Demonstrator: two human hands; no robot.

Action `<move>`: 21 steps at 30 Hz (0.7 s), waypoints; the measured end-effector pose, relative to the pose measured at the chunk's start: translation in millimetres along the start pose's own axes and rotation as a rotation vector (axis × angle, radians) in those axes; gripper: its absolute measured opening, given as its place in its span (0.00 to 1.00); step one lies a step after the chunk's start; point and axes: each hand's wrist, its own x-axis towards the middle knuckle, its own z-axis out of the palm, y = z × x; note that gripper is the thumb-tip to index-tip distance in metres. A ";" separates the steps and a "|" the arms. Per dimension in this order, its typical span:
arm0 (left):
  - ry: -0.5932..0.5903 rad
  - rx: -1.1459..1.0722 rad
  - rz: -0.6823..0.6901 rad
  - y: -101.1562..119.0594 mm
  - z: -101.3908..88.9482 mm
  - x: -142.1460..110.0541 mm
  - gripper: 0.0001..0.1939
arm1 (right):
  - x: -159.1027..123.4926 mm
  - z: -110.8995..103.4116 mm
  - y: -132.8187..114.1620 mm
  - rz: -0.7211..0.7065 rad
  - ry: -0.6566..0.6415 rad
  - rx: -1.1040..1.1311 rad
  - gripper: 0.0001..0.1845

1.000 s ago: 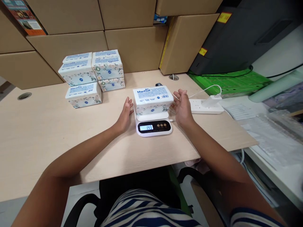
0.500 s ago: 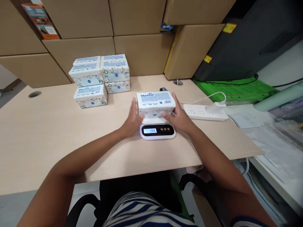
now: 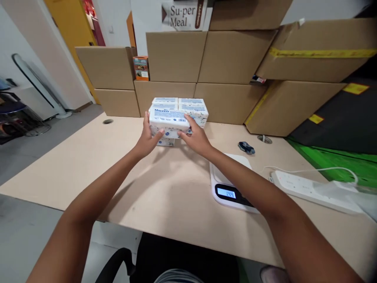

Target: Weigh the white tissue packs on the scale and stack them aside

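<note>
Between them, my left hand and my right hand grip a tissue pack marked "Manhua" by its two ends. Both thumbs press on its flowered front face. The pack is held in front of and over a stack of similar tissue packs, hiding part of them; whether it touches the one beneath I cannot tell. To the right, under my right forearm, lies a white digital scale with a lit display that appears to read 144. Its platform bears no pack, and its right side is hidden by my arm.
Cardboard boxes are piled along the table's back edge. A small dark object lies behind the scale. On the right is a white power strip with a plug and cable. A cable hole opens at the table's far left.
Both hands have lifted the tissue pack off the scale and carried it left to the stack. My view has turned left, so more of the room shows.
</note>
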 end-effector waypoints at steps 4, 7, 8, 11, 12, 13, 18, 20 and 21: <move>0.067 0.067 -0.044 -43.9 -26.6 31.1 0.66 | 36.1 54.8 7.9 0.078 -0.004 -0.046 0.40; 0.096 0.068 -0.104 -65.8 -34.9 36.3 0.69 | 37.6 63.7 15.3 0.073 0.015 -0.052 0.48; 0.124 0.066 -0.116 -69.6 -37.5 35.8 0.71 | 38.5 59.1 18.7 0.061 0.055 -0.052 0.51; 0.199 0.133 -0.096 -72.1 -43.2 29.3 0.73 | 51.8 26.3 32.7 0.037 0.207 -0.143 0.54; 0.208 0.180 -0.063 -71.4 -43.0 25.6 0.72 | 59.5 11.8 38.0 0.033 0.220 -0.231 0.54; 0.210 0.229 -0.021 -70.6 -40.9 21.3 0.70 | 68.0 -2.3 43.3 0.026 0.193 -0.350 0.54; 0.271 0.443 0.214 -72.1 -11.2 1.2 0.59 | 104.8 -36.8 54.8 -0.047 -0.236 -0.932 0.42; 0.287 0.525 0.342 -69.9 -5.8 0.5 0.55 | 113.3 -33.4 49.8 -0.051 -0.289 -0.975 0.32; 0.303 0.569 0.420 -65.8 -7.7 2.0 0.54 | 116.7 -30.8 46.0 -0.055 -0.299 -0.979 0.28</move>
